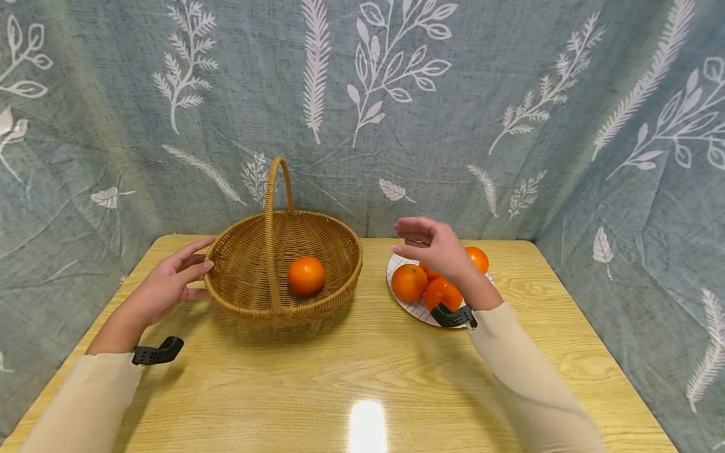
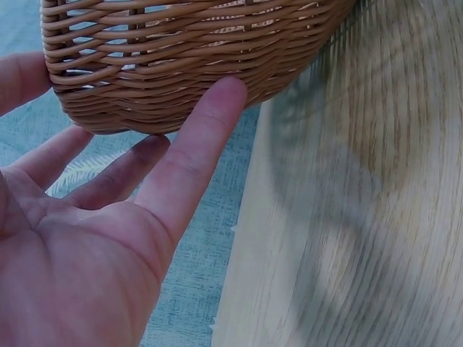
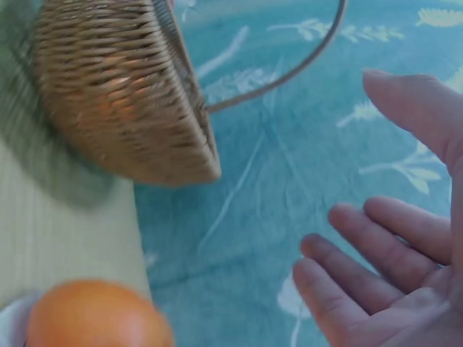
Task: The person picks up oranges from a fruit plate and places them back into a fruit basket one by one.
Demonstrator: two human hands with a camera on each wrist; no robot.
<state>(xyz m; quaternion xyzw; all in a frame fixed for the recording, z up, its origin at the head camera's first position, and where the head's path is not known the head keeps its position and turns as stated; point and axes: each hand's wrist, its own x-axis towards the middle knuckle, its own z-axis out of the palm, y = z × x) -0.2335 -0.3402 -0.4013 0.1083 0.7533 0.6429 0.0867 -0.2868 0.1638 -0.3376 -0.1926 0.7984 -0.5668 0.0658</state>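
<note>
A wicker basket (image 1: 238, 308) with an arched handle stands at the back left of the table, with one orange (image 1: 306, 275) inside. My left hand (image 1: 170, 280) is at the basket's left side; its spread, mostly straight fingers touch the rim and outer wall. In the left wrist view, fingertips (image 2: 228, 90) rest against the woven wall. My right hand (image 1: 438, 248) is raised over the plate (image 1: 410, 308), fingers loosely bent, thumb apart, holding nothing. Several oranges (image 1: 410, 283) lie on that plate, some partly hidden by the hand and wrist.
The wooden table (image 1: 340, 371) carries the basket and plate, with a strip of bare wood between them. Leaf-patterned blue-grey cloth (image 1: 351, 126) hangs close behind and at both sides. The basket handle (image 1: 272, 233) rises high above its rim.
</note>
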